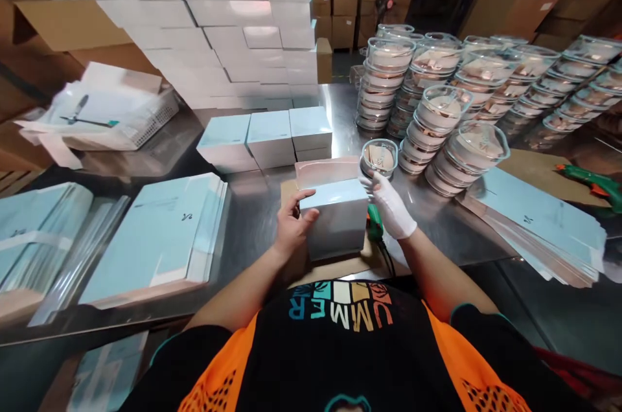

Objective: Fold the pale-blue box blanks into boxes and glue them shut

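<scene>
A light-blue and white cardboard box (337,224) stands upright in front of me, with a raised flap (325,170) behind its top. My left hand (294,224), bare, grips the box's left side, thumb on the near face and fingers over the top edge. At the box's right edge is my right hand (393,208) in a white glove, its fingers stretched out; whether they touch the box cannot be made out. Just beyond those fingers sits a round clear container (380,158). A green tool with a black cable (374,223) lies partly hidden beside the box.
Three closed boxes (269,133) sit ahead, before a tall wall of white boxes (233,30). Stacked clear containers (427,120) fill the right. Flat blue sheets lie left (155,230) and right (539,224). A white basket (155,117) and a green-orange glue gun (590,184) flank the table.
</scene>
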Demonstrator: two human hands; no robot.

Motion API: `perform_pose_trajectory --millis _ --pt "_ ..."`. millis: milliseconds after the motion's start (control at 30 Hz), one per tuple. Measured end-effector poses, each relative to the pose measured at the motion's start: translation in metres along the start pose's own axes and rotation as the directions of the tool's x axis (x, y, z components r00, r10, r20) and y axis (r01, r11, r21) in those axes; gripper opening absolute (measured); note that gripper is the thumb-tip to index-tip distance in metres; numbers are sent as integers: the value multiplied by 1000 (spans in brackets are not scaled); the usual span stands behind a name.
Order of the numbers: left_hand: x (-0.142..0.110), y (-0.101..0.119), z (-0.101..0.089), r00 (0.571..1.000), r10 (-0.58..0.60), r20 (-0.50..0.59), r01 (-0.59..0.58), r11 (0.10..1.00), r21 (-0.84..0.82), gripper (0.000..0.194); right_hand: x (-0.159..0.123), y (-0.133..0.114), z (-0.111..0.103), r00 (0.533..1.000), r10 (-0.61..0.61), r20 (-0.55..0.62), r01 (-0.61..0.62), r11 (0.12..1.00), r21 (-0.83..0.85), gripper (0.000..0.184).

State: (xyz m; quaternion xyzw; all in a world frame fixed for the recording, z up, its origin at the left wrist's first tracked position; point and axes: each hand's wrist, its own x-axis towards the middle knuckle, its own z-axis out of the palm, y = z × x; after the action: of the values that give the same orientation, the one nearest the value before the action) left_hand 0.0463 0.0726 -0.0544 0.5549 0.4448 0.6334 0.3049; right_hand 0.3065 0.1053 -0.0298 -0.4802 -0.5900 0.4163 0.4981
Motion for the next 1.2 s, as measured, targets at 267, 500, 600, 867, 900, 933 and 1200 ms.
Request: perform_pose_trajectory --millis 267,500,600,867,900,933,1200 --pt "1 -13 -1 984 170 44 -163 979 -122 58 5 -20 21 960 -198 199 206 978 -19 63" --pt "12 -16 -3 866 494 77 -468 855 -225 49 -10 -2 0 785 -509 353 545 839 -2 32" --pt "20 -7 -15 772 584 253 -563 812 -157 31 -17 -9 4 749 -534 392 584 811 -11 23" --pt "18 -5 -26 744 549 381 -541 830 -139 38 -25 0 5 756 -527 389 587 808 -48 36" --pt "14 -11 -25 787 503 357 -491 861 -129 50 -27 6 4 800 -479 362 542 835 -94 52" --pt "9 -17 -25 846 427 320 -411 904 -119 71 -30 14 4 847 -419 326 482 864 -142 74" --pt "-43 -28 -43 851 -401 340 419 908 23 117 -41 50 15 962 -194 191 228 957 -181 106"
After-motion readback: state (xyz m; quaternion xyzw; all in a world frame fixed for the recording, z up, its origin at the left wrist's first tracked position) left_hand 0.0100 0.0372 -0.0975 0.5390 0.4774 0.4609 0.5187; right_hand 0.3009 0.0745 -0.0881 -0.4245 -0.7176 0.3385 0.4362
